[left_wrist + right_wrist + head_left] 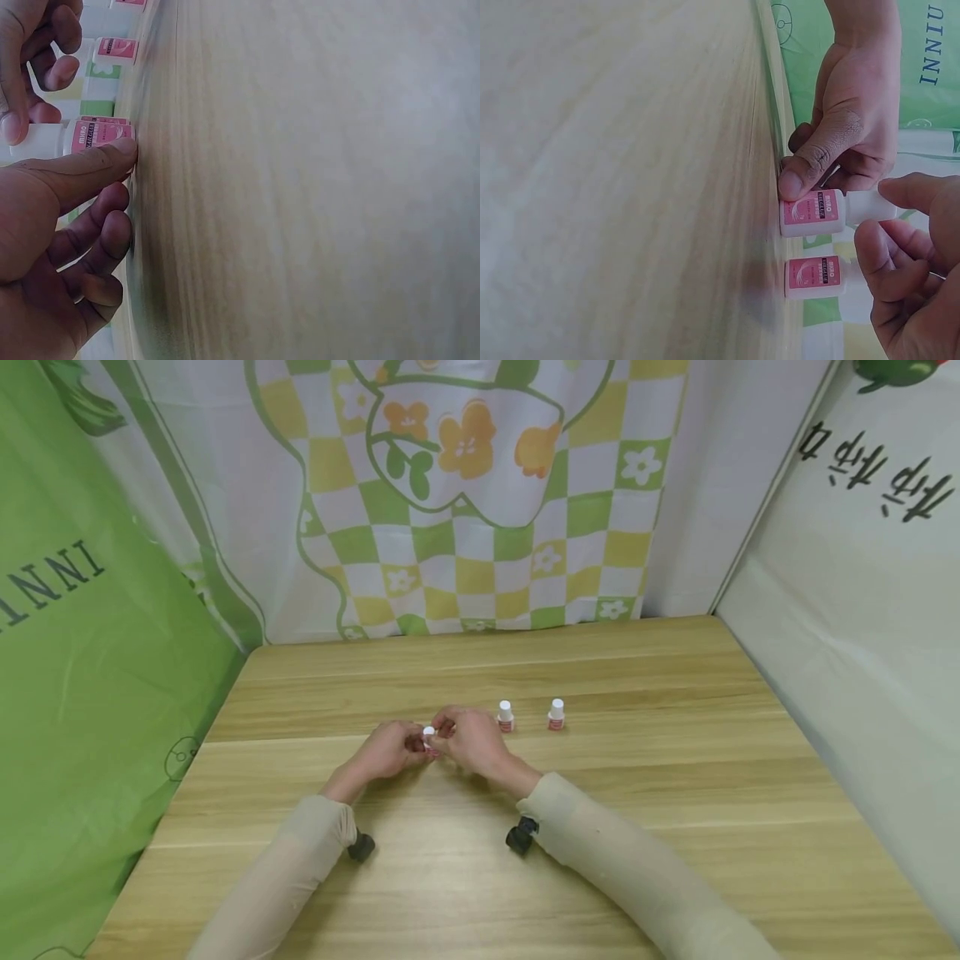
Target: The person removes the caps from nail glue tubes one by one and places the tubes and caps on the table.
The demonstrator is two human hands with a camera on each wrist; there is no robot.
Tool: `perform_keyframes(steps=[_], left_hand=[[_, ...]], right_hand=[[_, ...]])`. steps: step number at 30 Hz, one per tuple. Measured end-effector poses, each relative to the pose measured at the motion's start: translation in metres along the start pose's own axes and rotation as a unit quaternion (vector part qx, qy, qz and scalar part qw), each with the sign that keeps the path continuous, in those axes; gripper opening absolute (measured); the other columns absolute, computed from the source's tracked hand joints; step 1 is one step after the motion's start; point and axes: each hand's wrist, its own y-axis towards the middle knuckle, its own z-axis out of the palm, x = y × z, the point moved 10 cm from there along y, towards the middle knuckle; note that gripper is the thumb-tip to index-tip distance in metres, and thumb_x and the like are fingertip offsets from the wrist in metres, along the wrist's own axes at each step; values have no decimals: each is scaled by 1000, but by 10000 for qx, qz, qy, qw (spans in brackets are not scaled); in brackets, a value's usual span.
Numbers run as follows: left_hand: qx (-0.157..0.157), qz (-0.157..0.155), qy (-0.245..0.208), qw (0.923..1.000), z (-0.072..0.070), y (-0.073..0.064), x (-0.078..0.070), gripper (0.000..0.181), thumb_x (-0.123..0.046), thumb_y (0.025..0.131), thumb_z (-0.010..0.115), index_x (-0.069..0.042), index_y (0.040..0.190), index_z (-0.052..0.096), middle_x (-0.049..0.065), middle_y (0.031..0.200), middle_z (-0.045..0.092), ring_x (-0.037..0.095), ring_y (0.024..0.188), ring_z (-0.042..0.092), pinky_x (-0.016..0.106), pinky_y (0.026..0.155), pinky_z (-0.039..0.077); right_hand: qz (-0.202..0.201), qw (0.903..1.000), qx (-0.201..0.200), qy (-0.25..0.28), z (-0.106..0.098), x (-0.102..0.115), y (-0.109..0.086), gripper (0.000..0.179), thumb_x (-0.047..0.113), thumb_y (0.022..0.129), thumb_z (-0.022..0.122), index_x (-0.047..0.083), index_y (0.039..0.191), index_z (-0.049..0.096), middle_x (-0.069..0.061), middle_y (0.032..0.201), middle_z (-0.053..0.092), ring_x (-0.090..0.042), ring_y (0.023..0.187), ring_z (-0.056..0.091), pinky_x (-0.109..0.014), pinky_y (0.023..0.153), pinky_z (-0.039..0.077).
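Note:
Both hands meet at a small white nail glue bottle (pixel 429 732) with a pink label, upright on the wooden table. My left hand (pixel 386 750) holds its lower part; in the left wrist view the thumb (pixel 112 154) lies across the label. The right hand (pixel 474 741) is at the white cap (pixel 871 205), with thumb and finger pinching it. In the right wrist view, a second matching bottle (pixel 814 277) stands close by, partly covered by right-hand fingers. A strip of another pink label (pixel 105 119) shows behind the held bottle in the left wrist view.
Two more views of matching bottles come from the head camera: one bottle (pixel 506 717) stands just right of the right hand, another bottle (pixel 557 715) farther right. A patterned curtain (pixel 480 552) hangs behind the table (pixel 637 777). Green cloth (pixel 97 635) borders the left side, white cloth the right.

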Motion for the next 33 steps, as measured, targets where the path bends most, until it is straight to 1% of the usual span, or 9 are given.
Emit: perform_keyframes(steps=[3,9,14,17,20,26,33], left_hand=[[-40,25,34,10000,-1,0,0,13,-22,77,77,-16,83,66,-5,71,63,6,65,55,24,65,46],[-110,73,-57,9999,-3,0,-2,13,-21,76,77,-15,84,68,-5,72,65,5,66,56,24,65,47],[-128,79,-80,9999,-4,-1,-3,14,-20,76,77,-14,85,69,-4,74,66,7,68,58,26,67,49],[-132,85,-94,9998,-4,-3,-4,15,-20,75,77,-14,86,70,-4,75,67,8,69,60,27,69,50],[-163,90,-116,9998,-5,-3,-5,15,-20,75,78,-14,85,69,-4,74,67,8,68,59,27,68,50],[-168,-56,-197,9996,-4,-3,-1,13,-20,75,78,-15,77,66,-5,70,63,6,65,56,25,65,48],[-88,-209,-300,9993,-2,-4,4,15,-23,73,79,-17,80,68,-7,71,65,6,67,57,28,69,48]], right_hand=[[-64,10000,-12,-52,-1,2,0,15,34,80,72,21,87,68,11,77,69,-2,68,61,-21,64,45],[-134,9999,-50,-82,-4,6,0,15,32,80,72,20,87,69,9,77,70,-3,68,61,-21,65,45],[-255,9992,-128,-277,-4,8,-1,14,32,79,72,21,88,70,10,78,71,-3,68,62,-21,65,45],[-247,9991,-130,-324,-3,8,-2,14,33,79,71,22,89,71,12,78,71,-3,69,63,-22,65,45],[-166,9995,-121,-252,-1,6,-3,15,33,79,71,23,90,70,12,79,71,-4,70,62,-22,65,44],[-80,9998,-177,-92,1,4,-4,16,33,77,72,23,89,69,11,79,70,-4,69,61,-23,64,43],[-44,9998,-163,-49,2,5,-5,17,35,79,72,22,90,68,10,79,71,-5,71,63,-25,67,45]])
